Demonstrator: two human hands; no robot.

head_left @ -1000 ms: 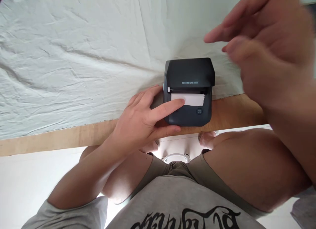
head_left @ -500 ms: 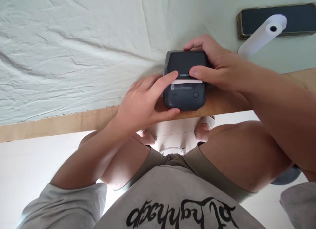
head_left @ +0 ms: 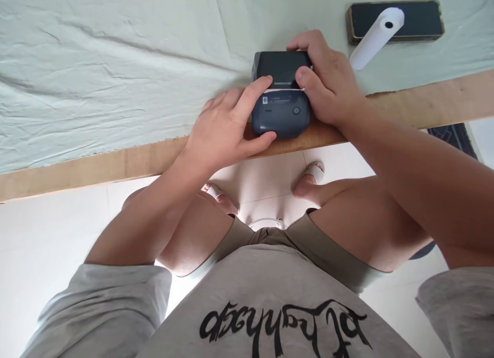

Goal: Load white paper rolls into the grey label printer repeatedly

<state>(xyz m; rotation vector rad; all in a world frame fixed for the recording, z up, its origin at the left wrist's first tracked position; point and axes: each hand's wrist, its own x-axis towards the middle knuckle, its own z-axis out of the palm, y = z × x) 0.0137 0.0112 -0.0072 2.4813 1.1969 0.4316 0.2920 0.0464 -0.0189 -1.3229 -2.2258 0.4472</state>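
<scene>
Head view, from where I stand, takes in both bare hands meeting at one boxy machine. On the left, the person's left hand (head_left: 219, 126) lies half spread against the machine's left side, thumb along its near edge, index finger up on the lid; it has a loose hold. Immediately to the right of that palm sits the black label printer (head_left: 281, 113), squared to the table's near edge, its longer run seeming to go near to far. It rests where the pale green cloth (head_left: 135, 65) gives way to the bare wooden edge (head_left: 116, 165). The far half is a matt black lid with small white lettering; the near half is blue-grey and rounded, with a round power button on the right and a little square mark on the left. A thin white strip (head_left: 285, 90) shows at the seam between them. On the printer's right, the right hand (head_left: 322, 77) curls round it, thumb on the lid, index finger hooked over the far edge. Neither hand is nearer: both touch it. Farther right, a white paper roll (head_left: 372, 41) leans over a dark phone (head_left: 420, 21).
</scene>
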